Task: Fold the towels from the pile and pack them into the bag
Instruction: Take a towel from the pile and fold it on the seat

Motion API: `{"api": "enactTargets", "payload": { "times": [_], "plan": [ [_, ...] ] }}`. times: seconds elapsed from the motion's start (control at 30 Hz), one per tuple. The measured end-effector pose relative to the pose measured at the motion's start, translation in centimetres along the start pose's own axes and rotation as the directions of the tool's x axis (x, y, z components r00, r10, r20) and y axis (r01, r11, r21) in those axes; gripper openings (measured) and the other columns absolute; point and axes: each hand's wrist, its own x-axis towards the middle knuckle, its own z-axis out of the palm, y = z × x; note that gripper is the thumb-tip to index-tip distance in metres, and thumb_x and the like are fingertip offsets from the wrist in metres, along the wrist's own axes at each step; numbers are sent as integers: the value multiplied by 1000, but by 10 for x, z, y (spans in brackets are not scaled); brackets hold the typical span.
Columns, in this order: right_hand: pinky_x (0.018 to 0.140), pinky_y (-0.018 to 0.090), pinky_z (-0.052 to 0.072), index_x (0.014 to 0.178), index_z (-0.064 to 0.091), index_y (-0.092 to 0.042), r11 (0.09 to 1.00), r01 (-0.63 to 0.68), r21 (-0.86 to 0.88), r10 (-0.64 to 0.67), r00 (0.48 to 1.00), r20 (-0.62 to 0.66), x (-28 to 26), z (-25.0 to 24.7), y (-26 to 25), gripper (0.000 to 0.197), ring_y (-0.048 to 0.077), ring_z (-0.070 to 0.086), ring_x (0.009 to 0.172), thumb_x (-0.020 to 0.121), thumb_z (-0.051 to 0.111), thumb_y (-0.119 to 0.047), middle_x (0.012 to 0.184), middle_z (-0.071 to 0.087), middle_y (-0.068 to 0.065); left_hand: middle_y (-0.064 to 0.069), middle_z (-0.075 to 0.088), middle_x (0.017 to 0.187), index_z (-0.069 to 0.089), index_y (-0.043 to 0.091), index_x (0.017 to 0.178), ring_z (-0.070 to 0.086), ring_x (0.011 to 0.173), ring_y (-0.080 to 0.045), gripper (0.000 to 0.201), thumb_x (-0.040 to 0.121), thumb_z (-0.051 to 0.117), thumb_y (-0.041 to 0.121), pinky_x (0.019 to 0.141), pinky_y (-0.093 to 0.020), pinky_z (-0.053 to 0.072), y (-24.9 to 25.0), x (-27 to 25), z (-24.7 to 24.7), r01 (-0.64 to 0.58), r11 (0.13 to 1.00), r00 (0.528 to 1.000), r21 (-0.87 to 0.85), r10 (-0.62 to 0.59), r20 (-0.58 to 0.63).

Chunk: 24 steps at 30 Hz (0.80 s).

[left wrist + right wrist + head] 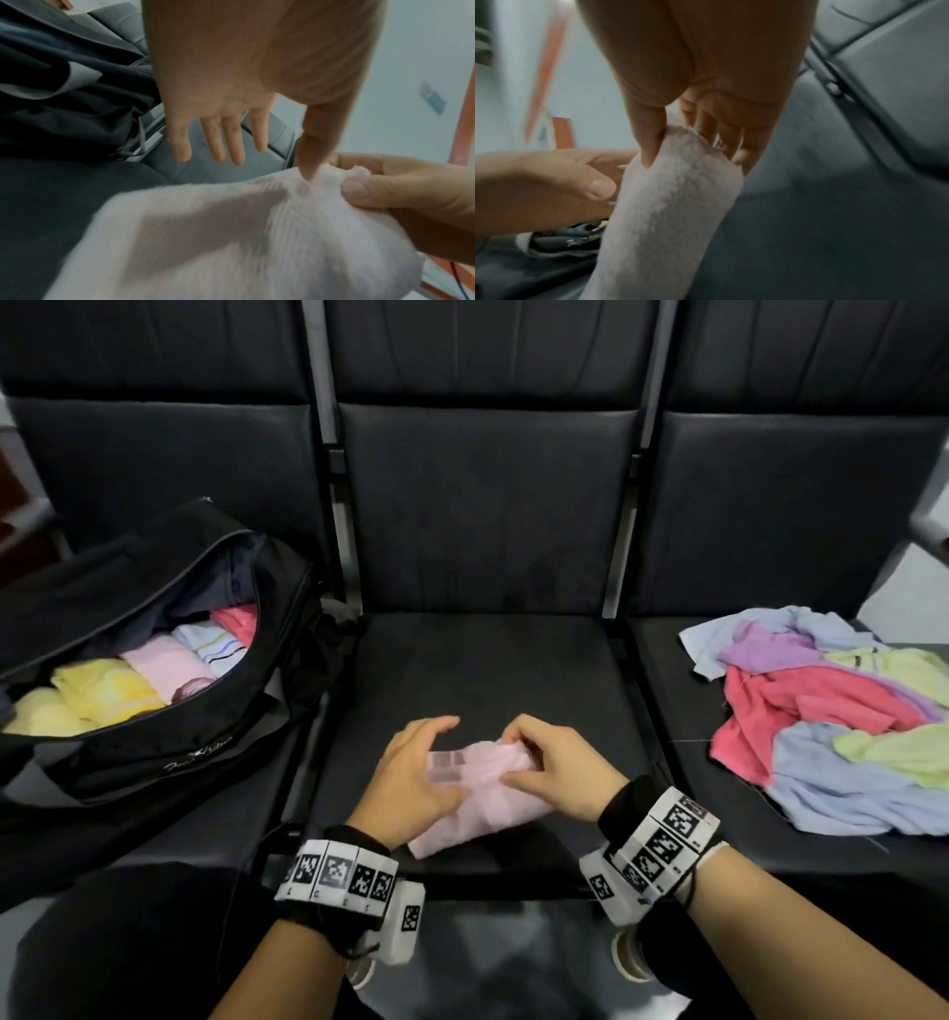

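Both bare forearms reached forward side by side, each wrist wrapped in a black strap and a white band of square black-and-white markers. The left hand (411,770) lay with its four fingers straight and spread, thumb tip pressing downward. The right hand (557,765) was curled, thumb pinching against bent fingers.

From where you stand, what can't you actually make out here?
- Black bag: its depth under the folded towels is hidden in the head view.
- Script on the bag's side: too small and blurred.
- Pink towel: its fold count is covered by the left hand and right hand.
- Towel pile: cut off by the right edge; count unclear.
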Motion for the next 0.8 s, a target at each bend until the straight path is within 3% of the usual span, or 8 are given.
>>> {"api": "enactTargets", "payload": {
  "times": [0.1, 0.2, 0.27, 0.37, 0.43, 0.57, 0.7, 0.8],
  "plan": [
    [76, 34, 51, 102, 56, -32, 987, 129, -100, -124, 991, 57, 8, -6, -31, 28, 8, 59, 83, 80, 72, -26, 92, 63, -10, 24, 56, 127, 41, 50, 136, 53, 118, 3, 82, 64, 77, 35, 100, -24, 44, 15, 1, -7, -11, 1000, 985, -5, 12, 171],
    [83, 39, 51, 104, 54, -36, 964, 198, -177, -177, 976, 125, 15, -11, -53, 26, 5, 57, 92, 83, 70, -31, 98, 61, -16, 22, 67, 92, 55, 49, 103, 63, 88, 6, 49, 62, 79, 38, 76, -21, 52, 15, -3, -7, 34, 998, 986, 44, -40, 165],
    [85, 40, 51, 106, 56, -36, 947, 237, -216, -211, 968, 135, 20, -15, -63, 24, 4, 58, 96, 84, 67, -32, 102, 62, -16, 23, 67, 87, 57, 46, 96, 63, 82, 7, 42, 62, 80, 36, 64, -14, 47, 15, -6, -9, 48, 999, 986, -4, -47, 161],
    [87, 37, 52, 109, 60, -35, 942, 271, -197, -256, 962, 97, 34, -18, -75, 25, 4, 60, 98, 85, 64, -29, 104, 65, -15, 26, 68, 96, 60, 44, 105, 65, 89, 6, 44, 69, 79, 26, 68, -11, 47, 18, -4, -19, 34, 993, 990, -112, -18, 139],
    [91, 26, 50, 119, 59, -34, 959, 264, -104, -265, 964, 4, 45, -16, -79, 36, 1, 60, 103, 85, 67, -25, 109, 66, -16, 19, 70, 96, 62, 37, 108, 66, 91, 4, 41, 75, 78, 19, 71, -12, 47, 20, -1, -28, 24, 986, 997, -166, -13, 71],
    [89, 8, 44, 138, 46, -37, 978, 146, 151, -113, 972, -206, 69, -9, -79, 56, -7, 55, 109, 88, 70, -32, 117, 59, -20, 1, 75, 105, 65, 18, 115, 71, 100, -10, 38, 82, 76, 3, 84, -30, 56, 12, 8, -55, 61, 914, 994, -400, -90, -54],
    [103, 28, 46, 149, 33, -31, 962, -65, 264, 40, 994, 100, 98, 17, -78, 66, 8, 59, 118, 93, 65, -41, 126, 60, -6, -4, 71, 120, 57, 14, 132, 69, 110, -18, 51, 85, 72, -1, 88, -34, 56, -10, 16, -90, 52, 746, 939, -664, -264, -222],
    [94, 28, 52, 146, 36, -30, 957, -70, 282, -16, 956, 292, 123, 46, -91, 67, 10, 65, 108, 89, 72, -33, 119, 66, -2, -8, 71, 122, 57, 13, 131, 68, 112, -22, 44, 90, 69, 3, 94, -40, 54, -32, 23, -121, 39, 641, 884, -766, -379, -272]
  ]
}}
